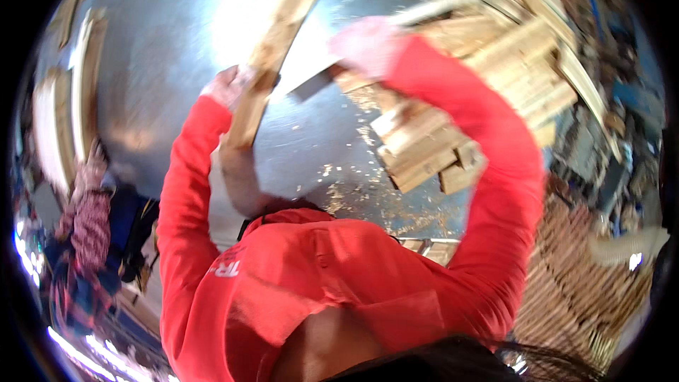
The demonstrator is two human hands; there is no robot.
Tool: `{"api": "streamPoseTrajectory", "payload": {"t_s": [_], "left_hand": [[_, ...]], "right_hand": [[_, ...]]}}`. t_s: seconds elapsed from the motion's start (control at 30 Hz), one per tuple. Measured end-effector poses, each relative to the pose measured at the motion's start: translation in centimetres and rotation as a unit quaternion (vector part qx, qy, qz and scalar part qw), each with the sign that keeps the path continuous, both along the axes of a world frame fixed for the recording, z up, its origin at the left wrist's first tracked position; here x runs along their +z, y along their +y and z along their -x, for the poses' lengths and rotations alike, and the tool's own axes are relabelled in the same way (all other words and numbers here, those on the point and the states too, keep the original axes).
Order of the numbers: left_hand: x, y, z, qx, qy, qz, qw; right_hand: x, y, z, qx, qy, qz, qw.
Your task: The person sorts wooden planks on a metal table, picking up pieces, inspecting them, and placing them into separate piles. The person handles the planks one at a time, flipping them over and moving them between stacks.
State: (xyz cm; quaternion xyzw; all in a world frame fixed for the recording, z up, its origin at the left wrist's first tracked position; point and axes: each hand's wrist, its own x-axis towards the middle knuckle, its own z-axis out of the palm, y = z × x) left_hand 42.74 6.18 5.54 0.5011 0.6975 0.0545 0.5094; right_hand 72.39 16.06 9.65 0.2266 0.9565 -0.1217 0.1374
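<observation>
In the head view, the left hand (226,87) appears to grasp the left edge of a long wooden plank (279,32), which slants over the grey worktop (155,21) to the upper rim. The blurred right hand (369,46) is beside a pile of short boards (520,60); whether its fingers hold anything cannot be told. Steadying the plank well calls for a firm grip, clear of loose shavings (339,198). Counted: one grasped plank, two wearer's hands, one co-worker's hand (90,171); the piled boards overlap too much to count.
</observation>
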Motion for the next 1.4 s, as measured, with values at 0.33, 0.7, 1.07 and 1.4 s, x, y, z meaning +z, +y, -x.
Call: {"api": "streamPoseTrajectory", "payload": {"t_s": [0.33,0.7,1.07,1.4], "left_hand": [[-0.7,-2.4,-3.0,0.120,-0.213,0.015,0.970],[-1.3,-2.0,-2.7,0.216,-0.419,0.143,0.870],[-2.7,-2.0,-2.9,0.208,-0.329,0.119,0.913],[-1.1,-3.9,-4.2,0.178,-0.250,0.064,0.950]], "right_hand": [[3.8,4.8,-6.9,-0.223,0.271,-0.242,0.905],[-4.5,11.6,-38.8,-0.528,-0.189,-0.184,0.807],[2.2,-2.7,-24.2,-0.310,0.046,-0.268,0.911],[0.5,-17.8,2.0,0.088,0.020,-0.144,0.985]]}}
